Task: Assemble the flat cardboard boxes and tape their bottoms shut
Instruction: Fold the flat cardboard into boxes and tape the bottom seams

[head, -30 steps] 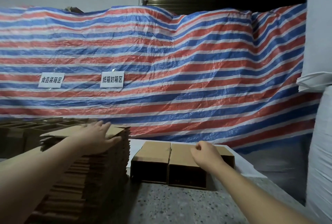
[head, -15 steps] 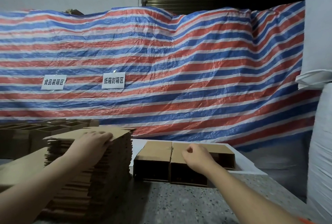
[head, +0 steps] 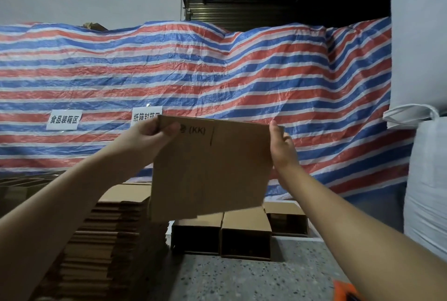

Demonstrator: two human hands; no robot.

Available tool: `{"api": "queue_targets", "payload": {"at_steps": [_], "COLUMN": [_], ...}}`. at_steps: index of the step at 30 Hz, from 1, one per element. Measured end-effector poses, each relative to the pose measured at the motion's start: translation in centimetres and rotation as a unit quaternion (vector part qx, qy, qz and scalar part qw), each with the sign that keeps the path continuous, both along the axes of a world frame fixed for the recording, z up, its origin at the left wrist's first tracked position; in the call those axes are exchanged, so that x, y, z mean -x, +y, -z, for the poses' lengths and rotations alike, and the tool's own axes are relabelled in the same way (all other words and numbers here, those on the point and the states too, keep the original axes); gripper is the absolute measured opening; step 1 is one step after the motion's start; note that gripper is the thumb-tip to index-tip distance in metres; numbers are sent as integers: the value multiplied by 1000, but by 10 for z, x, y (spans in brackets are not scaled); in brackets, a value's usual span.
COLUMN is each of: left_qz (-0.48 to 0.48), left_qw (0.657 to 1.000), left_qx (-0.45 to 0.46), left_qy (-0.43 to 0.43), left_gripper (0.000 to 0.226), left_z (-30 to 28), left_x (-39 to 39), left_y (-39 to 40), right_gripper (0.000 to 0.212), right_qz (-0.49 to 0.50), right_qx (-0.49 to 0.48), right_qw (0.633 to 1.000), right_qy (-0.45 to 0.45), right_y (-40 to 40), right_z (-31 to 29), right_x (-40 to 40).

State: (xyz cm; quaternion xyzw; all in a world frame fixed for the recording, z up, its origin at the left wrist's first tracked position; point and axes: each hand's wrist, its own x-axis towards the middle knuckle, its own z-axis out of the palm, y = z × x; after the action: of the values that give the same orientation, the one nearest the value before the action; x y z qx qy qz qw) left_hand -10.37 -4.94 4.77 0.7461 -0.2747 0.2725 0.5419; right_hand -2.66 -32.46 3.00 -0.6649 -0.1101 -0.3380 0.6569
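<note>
**Flat box held up between both hands**

At the lower right corner of the frame I see an orange object [head: 344, 291], cut off by the edge. The speckled worktop [head: 242, 279] fills the lower middle. At lower left sits the stack of flat cardboard boxes [head: 101, 240]. Just right of it, on the worktop, stand the assembled boxes [head: 245, 228], side by side and touching.

Above them, mid-frame, I have the flat cardboard box [head: 210, 167] raised clear of the stack, its face toward me with "(KK)" printed near the top. My left hand [head: 147, 138] pinches its upper left corner, thumb on the near face and fingers curled behind. My right hand [head: 281, 146] holds the upper right edge, thumb at the front and fingers wrapped round the back.

Behind everything hangs a red, white and blue striped tarp [head: 242, 78] carrying two white signs [head: 64, 120]. A white bulk bag [head: 428, 180] stands at the right edge.
</note>
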Motion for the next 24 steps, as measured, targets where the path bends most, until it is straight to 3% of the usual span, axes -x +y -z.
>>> {"api": "queue_targets", "payload": {"at_steps": [4,7,13,19,24], "left_qz": [106,111,59,-63,-48], "left_qw": [987,982,979,979,964], "left_qx": [84,111,144,101,132], "left_qy": [89,109,134,166,225], "left_gripper": [35,33,28,10,18], "left_z": [5,13,61,146,198], "left_x": [-7,-14,-28,-39,-34], "left_y": [-9,-14,-35,-56,-64], "right_gripper": [47,44,45,47,48], "right_qz": [-1,-89,-175,-143,-121], "right_qx": [-14,19,67,4,2], "right_qw": [1000,996,978,978,972], "right_qy": [-2,16,95,151,200], "right_y": [-22,-40,-74,-83,-80], "right_z": [-7,-5,41,125,180], "right_x": [14,24,41,55,66]}}
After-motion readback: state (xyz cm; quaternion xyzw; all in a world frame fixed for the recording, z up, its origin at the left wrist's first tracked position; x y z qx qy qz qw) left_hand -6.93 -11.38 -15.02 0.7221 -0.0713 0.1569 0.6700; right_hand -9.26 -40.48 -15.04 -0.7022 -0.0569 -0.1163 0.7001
